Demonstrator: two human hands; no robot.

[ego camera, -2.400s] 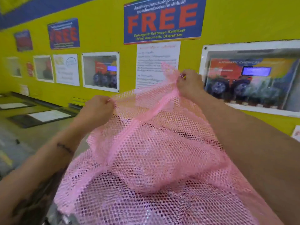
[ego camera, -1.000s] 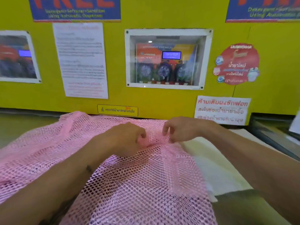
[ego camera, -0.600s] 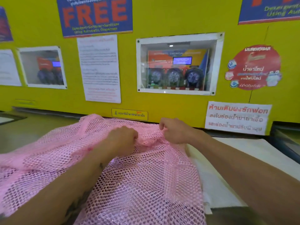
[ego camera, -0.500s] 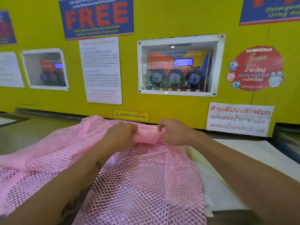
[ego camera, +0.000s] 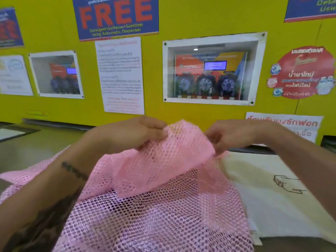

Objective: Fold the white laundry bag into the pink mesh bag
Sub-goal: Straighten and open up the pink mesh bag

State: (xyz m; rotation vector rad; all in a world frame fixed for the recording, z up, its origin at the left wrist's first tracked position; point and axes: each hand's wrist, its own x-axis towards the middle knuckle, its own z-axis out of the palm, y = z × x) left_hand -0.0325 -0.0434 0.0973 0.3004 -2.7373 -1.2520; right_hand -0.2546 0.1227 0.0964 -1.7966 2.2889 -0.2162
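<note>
Pink netting is pinched in both hands: the left hand has its fingers closed on one upper corner of a raised flap, and the right hand is closed on the other, thumb and fingertips together through the weave. Between them the flap of the pink mesh bag stands lifted and hangs back toward the wearer, while the rest of the bag spreads flat over the counter, running off the lower and left edges of the view. Just to the right, partly under the mesh edge, lies the white laundry bag, flat, with a small line drawing on it; its right side is cut off by the right forearm and the frame. Whether the flap is the bag's mouth or a fold cannot be told. Bare counter lies open to the left, and a dark strip runs behind the white bag. Beyond stands a yellow wall with a FREE poster, a paper notice too blurred to read, and a windowed dispenser.
</note>
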